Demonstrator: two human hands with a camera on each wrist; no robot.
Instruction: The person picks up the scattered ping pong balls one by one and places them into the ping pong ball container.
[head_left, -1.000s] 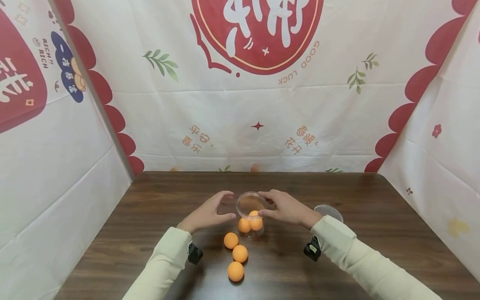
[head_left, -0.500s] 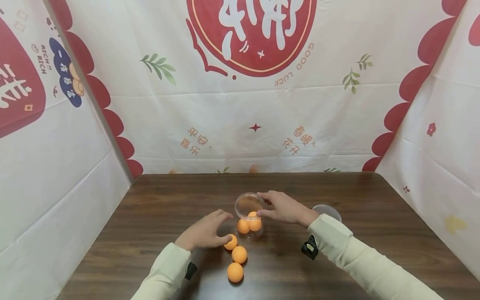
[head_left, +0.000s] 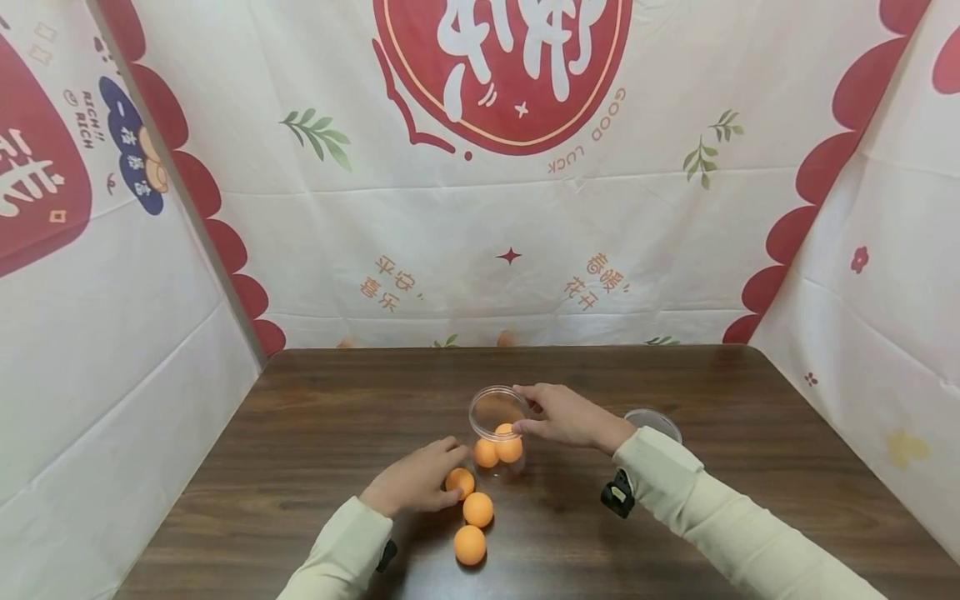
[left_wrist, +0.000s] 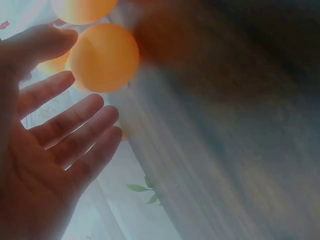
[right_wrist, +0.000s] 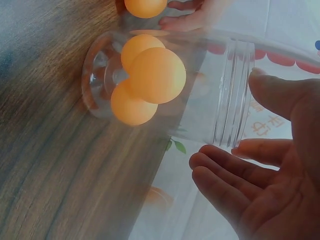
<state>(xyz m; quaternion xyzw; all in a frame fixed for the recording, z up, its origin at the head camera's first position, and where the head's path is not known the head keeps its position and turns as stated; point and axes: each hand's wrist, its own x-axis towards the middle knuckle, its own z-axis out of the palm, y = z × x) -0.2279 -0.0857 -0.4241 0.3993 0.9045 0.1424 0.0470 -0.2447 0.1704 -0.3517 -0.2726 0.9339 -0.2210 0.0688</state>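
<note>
A clear plastic jar (head_left: pixel 498 414) stands upright and uncapped on the table, with up to three orange ping-pong balls (right_wrist: pixel 157 75) visible inside. My right hand (head_left: pixel 573 417) holds its rim between thumb and index finger; the other fingers extend loosely beside it. Left of the jar, my left hand (head_left: pixel 416 479) reaches palm down to the farthest of three loose balls. Its thumb and index finger lie around that ping-pong ball (head_left: pixel 460 482), partly covering it. In the left wrist view the fingers (left_wrist: pixel 82 117) are spread and only lightly bent.
Two more ping-pong balls, a middle ball (head_left: pixel 477 509) and a near ball (head_left: pixel 470 545), lie in a line toward the front. A clear round lid (head_left: pixel 654 423) rests behind the right wrist. The brown wooden table (head_left: pixel 337 383) meets printed cloth walls (head_left: pixel 450 208) at its back.
My left hand has moved from beside the jar's rim down and toward me, to the farthest loose ball. The right hand stays at the rim; the jar has kept its place.
</note>
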